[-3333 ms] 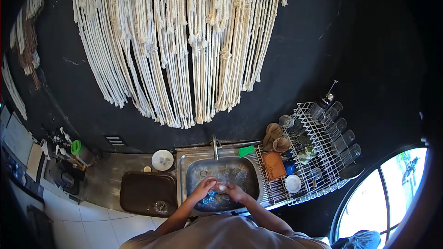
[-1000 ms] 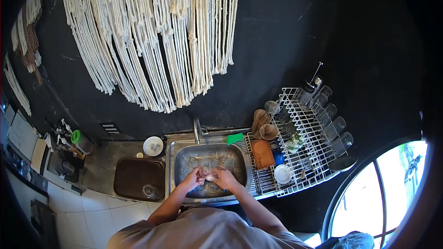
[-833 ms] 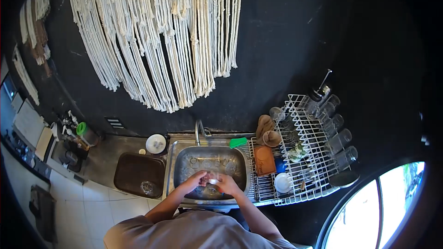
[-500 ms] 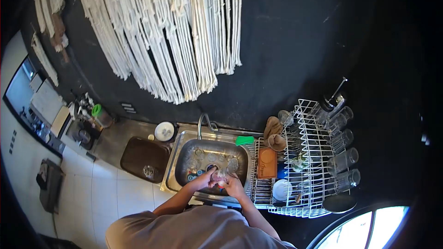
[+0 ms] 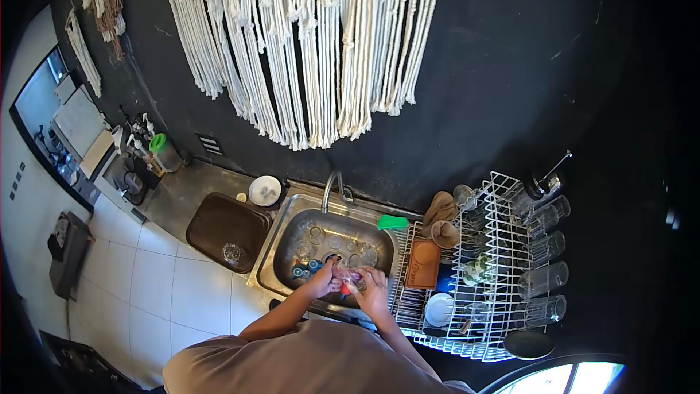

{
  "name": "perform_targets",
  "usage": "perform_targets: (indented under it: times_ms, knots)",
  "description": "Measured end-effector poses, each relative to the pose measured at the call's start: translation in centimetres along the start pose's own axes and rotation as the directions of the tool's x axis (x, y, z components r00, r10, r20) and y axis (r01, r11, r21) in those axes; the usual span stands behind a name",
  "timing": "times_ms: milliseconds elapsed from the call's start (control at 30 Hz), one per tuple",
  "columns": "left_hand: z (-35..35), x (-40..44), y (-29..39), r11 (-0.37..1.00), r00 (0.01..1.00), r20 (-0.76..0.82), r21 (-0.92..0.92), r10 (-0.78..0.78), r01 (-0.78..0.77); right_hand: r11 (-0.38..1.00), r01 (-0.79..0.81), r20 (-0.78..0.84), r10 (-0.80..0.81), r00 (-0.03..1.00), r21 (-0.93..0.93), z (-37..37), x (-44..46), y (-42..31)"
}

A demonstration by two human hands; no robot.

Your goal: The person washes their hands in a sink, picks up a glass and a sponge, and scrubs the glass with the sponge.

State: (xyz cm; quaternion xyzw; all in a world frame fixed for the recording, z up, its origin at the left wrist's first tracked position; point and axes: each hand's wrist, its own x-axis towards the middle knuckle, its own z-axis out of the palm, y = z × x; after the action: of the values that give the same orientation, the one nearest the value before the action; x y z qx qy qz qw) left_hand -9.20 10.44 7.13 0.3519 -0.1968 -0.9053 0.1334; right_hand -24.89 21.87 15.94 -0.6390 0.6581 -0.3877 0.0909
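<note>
Over the front of the steel sink (image 5: 278, 228), my left hand (image 5: 323, 284) is closed around a small clear glass (image 5: 342, 271). My right hand (image 5: 372, 293) meets it from the other side, its fingers curled against the glass. A small red thing (image 5: 345, 289) shows between the hands, too small to name. Several clear glasses (image 5: 316, 234) lie in the basin below. Small blue things (image 5: 313, 265) sit at the basin's left, beside my left hand. Above the back of the basin curves the faucet (image 5: 332, 188).
A green sponge or cloth (image 5: 392, 222) lies on the sink's back right edge. At right, a white wire dish rack (image 5: 503, 248) carries glasses and dishes. Left of the sink are a dark tray (image 5: 211, 233) with a glass and a white bowl (image 5: 265, 190). Macramé cords (image 5: 292, 51) hang on the wall.
The camera view has shifted and tilted slightly. Both hands stay together at the glass; my right hand's fingers now reach farther over it.
</note>
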Motion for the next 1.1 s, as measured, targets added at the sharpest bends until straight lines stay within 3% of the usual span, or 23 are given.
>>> perform_targets:
  times_ms: [100, 200, 300, 367, 433, 467, 500, 567, 600, 633, 700, 800, 900, 933, 967, 1000, 1033, 1100]
  knots:
    - [-0.8, -0.7, 1.4, 0.998, 0.998, -0.016, 0.000, -0.059, 0.059, 0.996, 0.038, -0.003, -0.038, 0.999, -0.087, 1.9, 0.8, -0.7]
    - [-3.5, -0.6, 2.2, 0.988, 0.990, 0.095, -0.104, -0.108, 0.118, 0.998, -0.067, 0.082, 0.069, 0.994, -0.021, 4.3, 1.6, -0.3]
    - [-4.6, -2.4, 4.2, 0.983, 0.982, 0.057, -0.024, -0.183, 0.184, 0.994, -0.110, 0.112, 0.107, 0.988, 0.017, 5.8, 2.6, -1.7]
    - [-7.3, -2.1, 4.6, 0.997, 1.000, 0.012, 0.078, 0.004, -0.004, 0.989, -0.149, 0.107, 0.147, 0.983, 0.012, 7.1, 2.7, -2.9]
    - [-8.9, -2.5, 5.9, 0.954, 0.994, -0.044, 0.288, 0.103, -0.086, 0.965, -0.260, 0.238, 0.260, 0.936, -0.032, 8.6, 2.7, -3.5]
    - [-8.2, -3.6, 7.1, 0.907, 0.987, -0.055, 0.406, 0.148, -0.113, 0.952, -0.293, 0.209, 0.304, 0.930, -0.084, 9.7, 2.5, -3.5]
    - [-8.0, -4.3, 8.7, 0.905, 0.988, -0.054, 0.411, 0.146, -0.112, 0.952, -0.295, 0.204, 0.306, 0.930, -0.081, 11.1, 3.1, -2.9]
    - [-8.0, -5.2, 9.5, 0.818, 0.956, 0.184, 0.496, 0.227, -0.290, 0.816, -0.461, 0.248, 0.394, 0.885, 0.349, 12.8, 2.1, -3.0]
    - [-8.2, -5.5, 10.0, 0.782, 0.960, 0.147, 0.558, 0.239, -0.280, 0.838, -0.480, 0.261, 0.417, 0.870, 0.260, 13.1, 1.9, -3.0]
    - [-8.3, -5.6, 10.5, 0.783, 0.963, 0.146, 0.561, 0.225, -0.269, 0.794, -0.529, 0.281, 0.457, 0.844, 0.300, 12.8, 2.7, -4.3]
    - [-8.0, -5.9, 11.1, 0.762, 0.946, 0.163, 0.562, 0.279, -0.322, 0.653, -0.459, 0.232, 0.407, 0.883, 0.603, 14.0, 2.8, -4.1]
    - [-7.7, -5.9, 11.7, 0.769, 0.946, 0.178, 0.551, 0.271, -0.324, 0.699, -0.549, 0.343, 0.430, 0.835, 0.459, 11.8, 4.4, -5.3]
    - [-8.8, -4.9, 10.8, 0.730, 0.934, 0.127, 0.592, 0.333, -0.341, 0.742, -0.496, 0.305, 0.394, 0.867, 0.450, 11.8, 4.9, -4.8]
    - [-9.1, -5.2, 11.0, 0.844, 0.974, 0.125, 0.485, 0.190, -0.228, 0.749, -0.493, 0.297, 0.396, 0.869, 0.442, 11.6, 5.2, -4.7]
    - [-8.9, -5.0, 11.2, 0.923, 0.989, 0.143, 0.372, 0.043, -0.094, 0.877, -0.357, 0.208, 0.303, 0.930, 0.320, 11.4, 5.5, -4.6]
    - [-8.4, -4.8, 10.6, 0.965, 1.000, 0.023, 0.262, -0.019, 0.012, 0.961, -0.213, 0.139, 0.190, 0.972, 0.176, 11.2, 5.6, -4.6]
    - [-8.4, -4.4, 10.1, 0.966, 0.999, 0.031, 0.258, -0.019, 0.010, 0.998, -0.064, 0.095, 0.062, 0.994, 0.019, 11.0, 5.7, -4.7]
    - [-8.8, -4.0, 9.3, 0.955, 0.994, 0.025, 0.278, 0.104, -0.106, 0.995, -0.087, 0.126, 0.081, 0.989, 0.043, 10.6, 5.7, -5.1]
